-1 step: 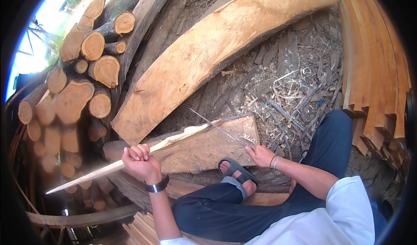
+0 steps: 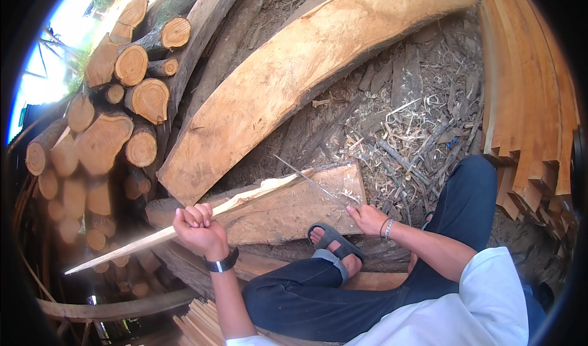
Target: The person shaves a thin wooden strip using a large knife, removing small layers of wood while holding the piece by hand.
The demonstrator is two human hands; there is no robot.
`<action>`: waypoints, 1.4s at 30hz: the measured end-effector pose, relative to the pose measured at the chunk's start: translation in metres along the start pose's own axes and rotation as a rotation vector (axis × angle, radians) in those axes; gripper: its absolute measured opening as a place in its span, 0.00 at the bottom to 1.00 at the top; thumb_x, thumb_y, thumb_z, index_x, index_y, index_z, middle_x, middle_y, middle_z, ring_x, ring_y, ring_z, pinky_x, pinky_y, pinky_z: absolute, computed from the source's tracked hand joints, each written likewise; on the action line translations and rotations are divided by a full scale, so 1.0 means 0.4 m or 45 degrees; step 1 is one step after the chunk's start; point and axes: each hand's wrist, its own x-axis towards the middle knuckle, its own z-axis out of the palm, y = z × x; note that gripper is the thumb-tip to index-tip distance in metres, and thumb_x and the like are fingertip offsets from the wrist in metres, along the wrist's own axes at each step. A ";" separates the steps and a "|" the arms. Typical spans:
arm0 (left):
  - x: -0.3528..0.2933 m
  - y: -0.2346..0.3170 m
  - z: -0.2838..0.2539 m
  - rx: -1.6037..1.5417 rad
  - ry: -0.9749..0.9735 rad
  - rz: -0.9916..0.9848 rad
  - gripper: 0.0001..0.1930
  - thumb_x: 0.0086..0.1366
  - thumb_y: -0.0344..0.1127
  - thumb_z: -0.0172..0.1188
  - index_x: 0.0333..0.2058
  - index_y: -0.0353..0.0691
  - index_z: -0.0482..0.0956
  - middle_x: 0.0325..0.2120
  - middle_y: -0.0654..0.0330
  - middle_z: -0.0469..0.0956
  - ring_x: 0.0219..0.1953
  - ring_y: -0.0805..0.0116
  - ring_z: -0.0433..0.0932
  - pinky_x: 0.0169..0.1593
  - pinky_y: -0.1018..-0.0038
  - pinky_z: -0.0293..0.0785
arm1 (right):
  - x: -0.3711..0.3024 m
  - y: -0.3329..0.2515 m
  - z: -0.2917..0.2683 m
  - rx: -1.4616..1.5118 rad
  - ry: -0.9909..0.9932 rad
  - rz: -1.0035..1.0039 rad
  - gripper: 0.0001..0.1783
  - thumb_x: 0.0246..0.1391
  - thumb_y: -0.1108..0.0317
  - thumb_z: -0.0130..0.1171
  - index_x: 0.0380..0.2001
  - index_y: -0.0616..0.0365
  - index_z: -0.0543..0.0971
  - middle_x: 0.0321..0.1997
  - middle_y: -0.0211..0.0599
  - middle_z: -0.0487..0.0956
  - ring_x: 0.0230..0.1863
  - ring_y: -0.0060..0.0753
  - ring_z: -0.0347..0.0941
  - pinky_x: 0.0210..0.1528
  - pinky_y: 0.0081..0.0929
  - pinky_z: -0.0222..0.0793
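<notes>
My left hand [image 2: 201, 228] is closed around a long, pale wooden stick [image 2: 131, 246], which tapers to a sharp point at the lower left. The stick's rougher, thicker end [image 2: 269, 187] lies across a thick wooden slab [image 2: 318, 204] in front of me. In my closed right hand [image 2: 367, 219] is a long-bladed knife [image 2: 304, 177], seen almost edge-on as a thin dark line. Its blade slants up and left, crossing over the stick near its far end; I cannot tell whether they touch. The knife's handle is hidden in my fingers.
A large curved plank [image 2: 306, 64] lies beyond the slab. Cut logs [image 2: 149, 101] are stacked at the left, sawn boards [image 2: 527, 88] at the right. Wood shavings [image 2: 404, 131] litter the ground. My sandalled foot [image 2: 335, 246] rests close to the slab's near edge.
The knife's blade has shifted slightly to the right and down, with a tiny move of my right hand. My left hand and the stick have hardly moved.
</notes>
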 end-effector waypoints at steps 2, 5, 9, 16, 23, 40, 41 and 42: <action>-0.004 -0.002 -0.002 0.028 -0.054 0.006 0.21 0.67 0.38 0.37 0.13 0.47 0.50 0.08 0.66 0.50 0.12 0.75 0.47 0.23 0.75 0.49 | 0.006 0.004 -0.004 0.019 -0.015 0.062 0.38 0.63 0.43 0.36 0.19 0.70 0.75 0.22 0.65 0.74 0.32 0.65 0.74 0.39 0.49 0.69; -0.005 0.004 -0.006 0.040 -0.098 0.011 0.21 0.67 0.38 0.37 0.13 0.47 0.49 0.08 0.66 0.50 0.12 0.75 0.48 0.23 0.75 0.49 | -0.023 -0.061 -0.034 0.243 -0.266 0.234 0.39 0.63 0.43 0.36 0.19 0.70 0.76 0.22 0.65 0.75 0.32 0.64 0.74 0.38 0.49 0.69; -0.001 -0.002 -0.002 -0.024 -0.080 -0.015 0.21 0.66 0.38 0.37 0.13 0.47 0.49 0.08 0.66 0.50 0.12 0.75 0.48 0.22 0.75 0.49 | -0.006 0.004 0.005 -0.017 0.038 -0.022 0.40 0.62 0.43 0.36 0.17 0.71 0.75 0.22 0.65 0.75 0.31 0.64 0.74 0.38 0.49 0.69; -0.010 -0.001 0.010 0.026 -0.085 0.002 0.21 0.66 0.37 0.38 0.13 0.47 0.50 0.08 0.66 0.49 0.12 0.75 0.47 0.21 0.75 0.48 | -0.009 -0.003 0.005 -0.060 0.009 -0.008 0.39 0.62 0.43 0.37 0.18 0.71 0.76 0.22 0.66 0.74 0.31 0.64 0.74 0.37 0.49 0.69; -0.006 0.000 0.011 0.005 -0.051 -0.012 0.20 0.65 0.37 0.38 0.13 0.46 0.50 0.08 0.66 0.49 0.12 0.75 0.47 0.21 0.76 0.48 | 0.003 0.019 -0.003 0.030 -0.029 0.162 0.38 0.62 0.43 0.37 0.18 0.71 0.76 0.21 0.66 0.74 0.30 0.65 0.74 0.37 0.50 0.69; 0.000 0.004 0.016 0.037 0.063 -0.004 0.20 0.65 0.37 0.38 0.13 0.47 0.49 0.08 0.66 0.49 0.12 0.75 0.47 0.22 0.75 0.49 | -0.023 -0.014 -0.010 -0.073 0.007 0.015 0.36 0.63 0.45 0.38 0.20 0.71 0.75 0.21 0.67 0.73 0.32 0.67 0.73 0.39 0.52 0.68; 0.000 0.003 0.016 0.033 0.051 -0.012 0.20 0.65 0.37 0.38 0.13 0.47 0.49 0.08 0.66 0.49 0.12 0.75 0.47 0.22 0.75 0.49 | -0.017 -0.003 -0.010 -0.099 0.016 0.042 0.36 0.63 0.46 0.38 0.20 0.71 0.75 0.21 0.67 0.73 0.32 0.67 0.73 0.38 0.52 0.68; -0.001 0.003 0.015 0.029 0.039 -0.021 0.20 0.65 0.37 0.38 0.13 0.47 0.49 0.08 0.66 0.49 0.12 0.75 0.47 0.22 0.75 0.48 | -0.006 0.024 -0.003 -0.100 0.031 0.059 0.35 0.63 0.46 0.38 0.21 0.70 0.75 0.22 0.67 0.74 0.32 0.67 0.73 0.39 0.52 0.68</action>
